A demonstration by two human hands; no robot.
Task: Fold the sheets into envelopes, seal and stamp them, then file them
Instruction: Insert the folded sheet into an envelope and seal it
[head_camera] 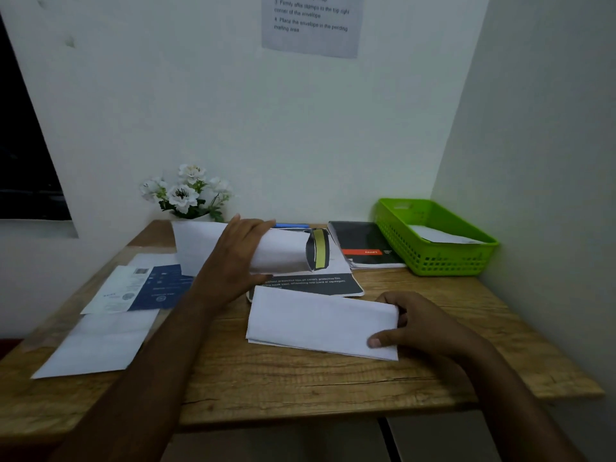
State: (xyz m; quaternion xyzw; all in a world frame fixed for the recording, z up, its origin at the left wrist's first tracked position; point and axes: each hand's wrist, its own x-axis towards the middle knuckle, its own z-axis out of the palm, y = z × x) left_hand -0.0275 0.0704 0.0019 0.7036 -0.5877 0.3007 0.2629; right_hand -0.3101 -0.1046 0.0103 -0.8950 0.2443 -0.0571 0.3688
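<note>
A folded white sheet (320,320) lies on the wooden table (300,388) in front of me. My right hand (423,325) grips its right end, thumb on top and fingers curled behind the edge. My left hand (240,258) reaches further back and holds a curled printed sheet (286,251) with a black and yellow picture, lifting it off the table. Under that sheet lies a dark printed page (320,285). At the back right stands a green basket (446,261) with a white envelope (440,235) inside.
Loose white sheets (100,345) and a blue printed leaflet (160,288) lie at the left. A black notebook (363,243) sits beside the basket, a blue pen (293,225) behind the sheets. White flowers (186,195) stand at the back wall under an instruction notice (311,25).
</note>
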